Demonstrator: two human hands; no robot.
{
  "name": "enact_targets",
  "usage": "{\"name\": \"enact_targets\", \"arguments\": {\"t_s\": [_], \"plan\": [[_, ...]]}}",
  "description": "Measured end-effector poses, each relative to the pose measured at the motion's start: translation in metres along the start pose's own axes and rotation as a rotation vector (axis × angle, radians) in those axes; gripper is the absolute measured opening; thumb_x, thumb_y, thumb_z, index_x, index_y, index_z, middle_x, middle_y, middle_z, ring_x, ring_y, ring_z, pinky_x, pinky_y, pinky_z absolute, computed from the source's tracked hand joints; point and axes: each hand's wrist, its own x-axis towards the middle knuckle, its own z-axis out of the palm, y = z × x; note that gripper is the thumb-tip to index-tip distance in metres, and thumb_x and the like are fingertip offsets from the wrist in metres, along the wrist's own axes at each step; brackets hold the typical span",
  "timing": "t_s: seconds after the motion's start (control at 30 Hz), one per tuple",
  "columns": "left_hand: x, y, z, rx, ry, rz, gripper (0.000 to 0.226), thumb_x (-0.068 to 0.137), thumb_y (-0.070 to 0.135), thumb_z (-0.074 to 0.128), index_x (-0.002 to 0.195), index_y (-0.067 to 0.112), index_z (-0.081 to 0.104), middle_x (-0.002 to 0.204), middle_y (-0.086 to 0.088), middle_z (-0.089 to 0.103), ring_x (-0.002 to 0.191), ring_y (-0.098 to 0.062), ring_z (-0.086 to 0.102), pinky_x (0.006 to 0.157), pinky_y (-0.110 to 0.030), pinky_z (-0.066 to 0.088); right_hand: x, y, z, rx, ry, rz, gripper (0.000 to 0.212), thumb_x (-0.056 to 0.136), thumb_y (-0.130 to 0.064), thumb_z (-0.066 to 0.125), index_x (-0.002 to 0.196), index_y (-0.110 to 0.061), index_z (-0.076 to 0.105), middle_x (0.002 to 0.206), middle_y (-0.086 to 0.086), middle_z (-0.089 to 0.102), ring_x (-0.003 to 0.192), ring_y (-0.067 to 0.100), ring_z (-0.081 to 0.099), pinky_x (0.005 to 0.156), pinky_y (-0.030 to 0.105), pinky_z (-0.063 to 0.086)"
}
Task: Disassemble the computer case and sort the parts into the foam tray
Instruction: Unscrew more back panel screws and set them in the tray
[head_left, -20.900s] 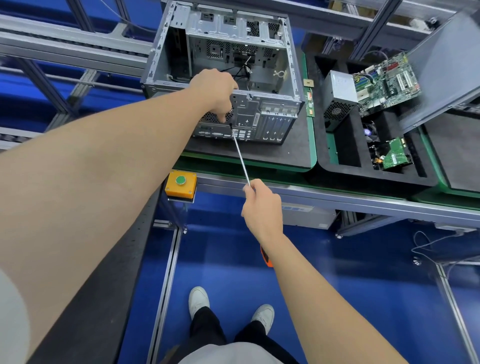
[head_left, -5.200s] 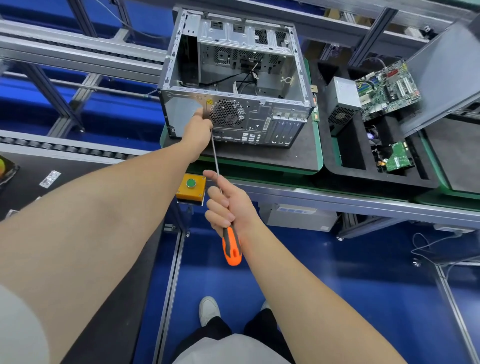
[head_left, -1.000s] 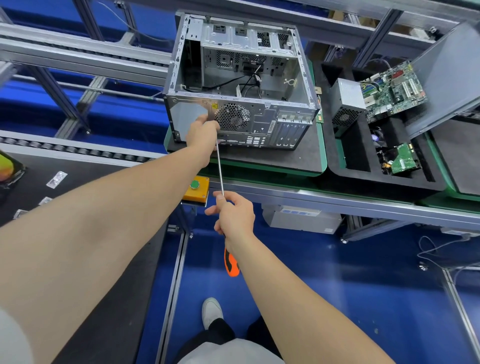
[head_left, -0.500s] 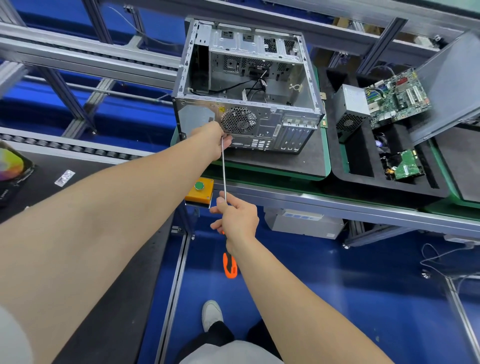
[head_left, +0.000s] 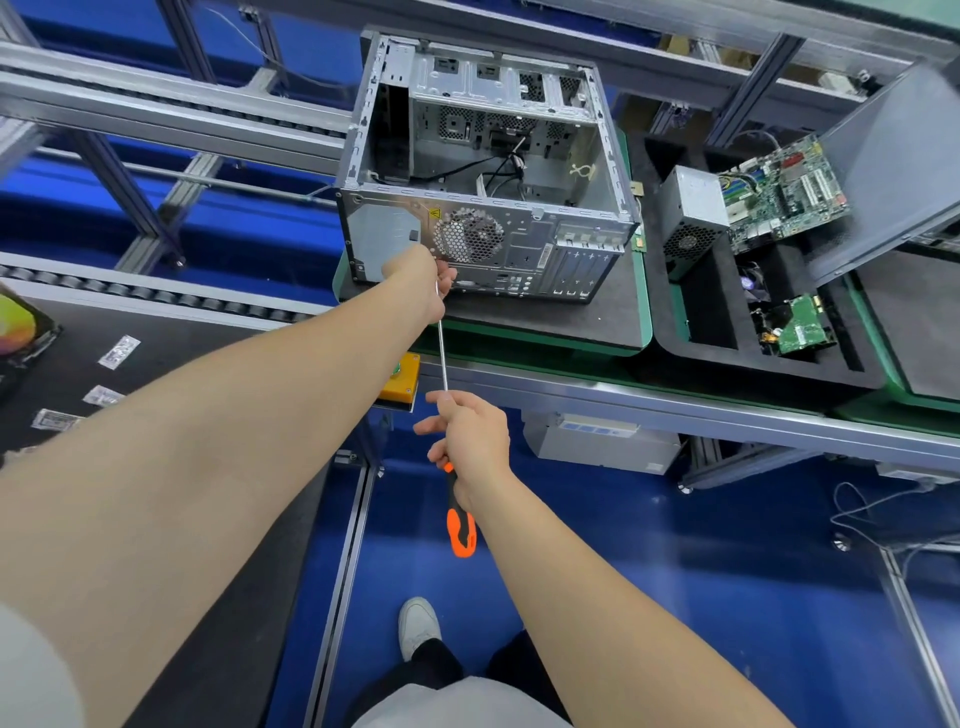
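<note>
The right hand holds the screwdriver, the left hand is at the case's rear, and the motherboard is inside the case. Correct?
No: the head view shows the motherboard in the foam tray, outside the case. The right hand does hold the screwdriver, with the left hand at the case's rear.

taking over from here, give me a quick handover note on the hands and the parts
Right hand grips the screwdriver by its handle; the tip is at the rear panel of the computer case, below the fan grille.
Left hand is at the tip; its finger hold is hidden.
Done: power supply, motherboard and a green board sit in the foam tray.
Left: the case chassis, cables inside, is not yet taken apart; one tray slot looks empty.
</note>
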Motion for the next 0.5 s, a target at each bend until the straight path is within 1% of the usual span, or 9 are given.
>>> {"name": "enact_targets", "arguments": {"t_s": [0.1, 0.13, 0.23, 0.27, 0.33, 0.4, 0.43, 0.5], "plan": [[0.004, -0.005, -0.004, 0.025, 0.027, -0.007, 0.026, 0.105, 0.008, 0.034, 0.093, 0.011, 0.057, 0.076, -0.005, 0.057, 0.059, -0.013, 0.051, 0.046, -0.016, 0.038, -0.002, 0.002, -0.005, -0.019, 0.007, 0.027, 0.021, 0.108, -0.021, 0.056, 0.107, -0.026, 0.076, 0.078, 0.002, 0.079, 0.043, 0.012, 0.052, 0.04, 0.019, 0.043], [0.008, -0.006, -0.006, 0.027, 0.036, -0.02, 0.026, 0.105, 0.008, 0.033, 0.091, 0.01, 0.055, 0.073, -0.005, 0.056, 0.058, -0.013, 0.049, 0.046, -0.016, 0.037, -0.002, 0.002, -0.007, -0.027, 0.011, 0.034, 0.022, 0.107, -0.02, 0.056, 0.107, -0.025, 0.077, 0.078, 0.002, 0.079, 0.044, 0.012, 0.051, 0.04, 0.019, 0.042], [0.015, -0.01, -0.008, 0.006, 0.058, -0.045, 0.023, 0.106, 0.006, 0.034, 0.099, 0.008, 0.056, 0.072, -0.005, 0.056, 0.057, -0.013, 0.05, 0.044, -0.015, 0.037, -0.001, 0.006, -0.013, -0.046, 0.029, 0.028, 0.021, 0.103, -0.017, 0.057, 0.101, -0.025, 0.077, 0.075, 0.003, 0.077, 0.05, 0.013, 0.051, 0.041, 0.02, 0.041], [0.017, -0.012, -0.008, -0.022, 0.064, -0.048, 0.024, 0.106, 0.006, 0.034, 0.097, 0.007, 0.057, 0.074, -0.005, 0.058, 0.056, -0.013, 0.051, 0.042, -0.015, 0.037, -0.001, 0.007, -0.015, -0.042, 0.037, 0.018, 0.02, 0.102, -0.018, 0.058, 0.098, -0.025, 0.077, 0.072, 0.003, 0.076, 0.052, 0.012, 0.051, 0.042, 0.021, 0.041], [0.02, -0.014, -0.007, -0.088, 0.088, -0.042, 0.028, 0.107, 0.005, 0.036, 0.087, 0.008, 0.057, 0.075, -0.005, 0.06, 0.056, -0.014, 0.053, 0.039, -0.016, 0.036, 0.0, 0.011, -0.019, -0.021, 0.055, -0.011, 0.018, 0.102, -0.023, 0.06, 0.093, -0.024, 0.076, 0.067, 0.003, 0.071, 0.053, 0.011, 0.049, 0.049, 0.026, 0.041], [0.021, -0.019, -0.005, -0.112, 0.123, -0.016, 0.029, 0.105, 0.003, 0.041, 0.081, 0.009, 0.057, 0.074, -0.006, 0.062, 0.057, -0.015, 0.059, 0.039, -0.015, 0.04, 0.003, 0.012, -0.024, -0.003, 0.079, -0.052, 0.023, 0.104, -0.031, 0.059, 0.091, -0.022, 0.076, 0.064, 0.002, 0.068, 0.054, 0.012, 0.048, 0.056, 0.031, 0.04], [0.019, -0.024, -0.003, -0.092, 0.122, 0.003, 0.027, 0.104, 0.002, 0.043, 0.083, 0.008, 0.058, 0.075, -0.006, 0.063, 0.061, -0.017, 0.063, 0.044, -0.014, 0.046, 0.005, 0.012, -0.026, 0.008, 0.09, -0.076, 0.025, 0.105, -0.034, 0.058, 0.091, -0.022, 0.075, 0.063, 0.001, 0.067, 0.055, 0.012, 0.048, 0.059, 0.033, 0.04], [0.016, -0.035, 0.004, -0.043, 0.086, 0.021, 0.019, 0.104, 0.002, 0.045, 0.095, 0.003, 0.062, 0.079, -0.007, 0.065, 0.069, -0.019, 0.068, 0.068, -0.018, 0.057, 0.01, 0.007, -0.03, 0.03, 0.122, -0.129, 0.028, 0.105, -0.04, 0.059, 0.091, -0.022, 0.074, 0.061, 0.0, 0.066, 0.054, 0.011, 0.05, 0.064, 0.033, 0.042]]}}
